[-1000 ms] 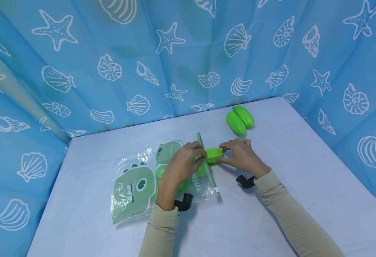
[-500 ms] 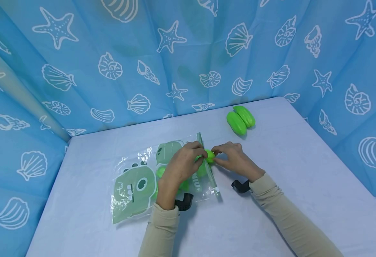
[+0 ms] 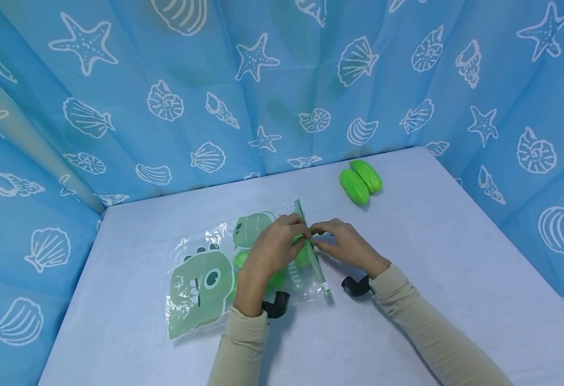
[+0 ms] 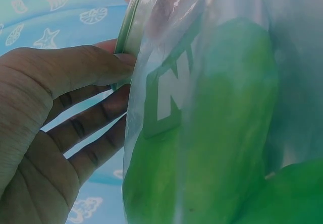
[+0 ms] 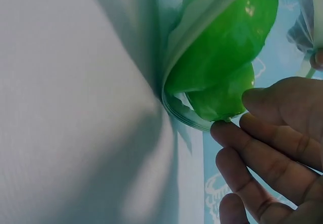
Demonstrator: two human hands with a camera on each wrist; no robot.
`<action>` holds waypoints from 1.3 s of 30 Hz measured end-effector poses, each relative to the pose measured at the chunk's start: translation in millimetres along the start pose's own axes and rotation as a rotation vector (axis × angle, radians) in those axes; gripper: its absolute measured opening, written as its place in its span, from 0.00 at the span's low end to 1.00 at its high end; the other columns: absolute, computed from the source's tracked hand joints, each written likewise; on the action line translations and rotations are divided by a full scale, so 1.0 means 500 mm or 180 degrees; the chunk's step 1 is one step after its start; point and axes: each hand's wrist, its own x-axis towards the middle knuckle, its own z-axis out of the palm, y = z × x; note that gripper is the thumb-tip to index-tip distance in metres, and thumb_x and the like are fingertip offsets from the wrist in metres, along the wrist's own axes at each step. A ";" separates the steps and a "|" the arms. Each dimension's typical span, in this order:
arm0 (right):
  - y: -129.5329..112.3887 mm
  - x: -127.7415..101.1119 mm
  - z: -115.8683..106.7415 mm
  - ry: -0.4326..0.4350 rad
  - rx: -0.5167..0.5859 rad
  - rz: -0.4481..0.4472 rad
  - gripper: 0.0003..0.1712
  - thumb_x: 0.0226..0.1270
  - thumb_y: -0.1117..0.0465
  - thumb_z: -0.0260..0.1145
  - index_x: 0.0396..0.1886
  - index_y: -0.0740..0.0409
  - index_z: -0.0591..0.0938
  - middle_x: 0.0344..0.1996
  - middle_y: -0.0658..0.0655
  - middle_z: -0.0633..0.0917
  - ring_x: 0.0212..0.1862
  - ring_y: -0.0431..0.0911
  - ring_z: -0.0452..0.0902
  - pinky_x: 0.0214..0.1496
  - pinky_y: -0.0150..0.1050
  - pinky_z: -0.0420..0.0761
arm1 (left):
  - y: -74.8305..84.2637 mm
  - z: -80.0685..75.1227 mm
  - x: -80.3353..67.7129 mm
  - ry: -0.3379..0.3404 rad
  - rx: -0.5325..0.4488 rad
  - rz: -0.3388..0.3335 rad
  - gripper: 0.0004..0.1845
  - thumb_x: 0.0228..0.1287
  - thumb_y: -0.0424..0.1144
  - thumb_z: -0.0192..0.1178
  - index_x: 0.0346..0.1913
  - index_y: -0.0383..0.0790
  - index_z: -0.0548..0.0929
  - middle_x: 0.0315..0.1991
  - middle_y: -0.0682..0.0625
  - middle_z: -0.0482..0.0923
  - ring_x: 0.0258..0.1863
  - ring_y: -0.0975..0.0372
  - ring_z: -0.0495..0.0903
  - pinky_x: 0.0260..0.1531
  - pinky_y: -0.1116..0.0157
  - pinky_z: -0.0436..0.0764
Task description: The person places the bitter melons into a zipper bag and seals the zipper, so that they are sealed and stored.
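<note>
Green toy [image 5: 222,47] nearly inside clear zip bag [image 3: 205,268] at table [image 3: 407,279] centre; left hand [image 3: 272,249] gripping bag mouth, right hand [image 3: 342,246] fingertips pushing toy in; two more green pieces [image 3: 361,181] at two o'clock.

Two bare hands, the left hand [image 3: 272,251] and the right hand [image 3: 347,247], extend from long beige sleeves [image 3: 422,327] of a soft, lightly creased fabric that end at the wrists. A black strap-mounted camera bracket [image 3: 356,286] sits under the right wrist, at about 3 o'clock from a matching black bracket [image 3: 275,304] under the left wrist. No rings or watches show on the fingers.
</note>
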 end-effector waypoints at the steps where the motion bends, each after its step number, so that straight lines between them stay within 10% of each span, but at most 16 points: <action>1: 0.000 0.001 0.001 0.0000 -0.0003 0.0001 0.17 0.63 0.59 0.63 0.52 0.47 0.79 0.46 0.49 0.80 0.49 0.47 0.73 0.49 0.44 0.74 | 0.000 0.000 0.000 -0.0001 0.0002 -0.0008 0.05 0.55 0.32 0.65 0.35 0.44 0.86 0.38 0.55 0.77 0.38 0.65 0.75 0.37 0.71 0.76; 27: -0.014 -0.006 0.004 0.0083 0.0092 0.0118 0.15 0.64 0.59 0.61 0.51 0.47 0.79 0.42 0.47 0.82 0.45 0.44 0.77 0.47 0.47 0.76 | 0.004 0.001 -0.005 0.0001 -0.0037 -0.0047 0.06 0.55 0.32 0.64 0.35 0.45 0.86 0.38 0.57 0.77 0.39 0.66 0.75 0.39 0.71 0.76; 39: 0.030 -0.002 -0.066 0.1084 -0.0281 0.0510 0.17 0.63 0.54 0.62 0.49 0.57 0.79 0.40 0.53 0.82 0.44 0.48 0.75 0.45 0.49 0.73 | 0.005 0.001 -0.005 0.0015 0.0064 -0.0021 0.06 0.55 0.32 0.65 0.34 0.47 0.86 0.38 0.57 0.77 0.39 0.66 0.75 0.39 0.71 0.76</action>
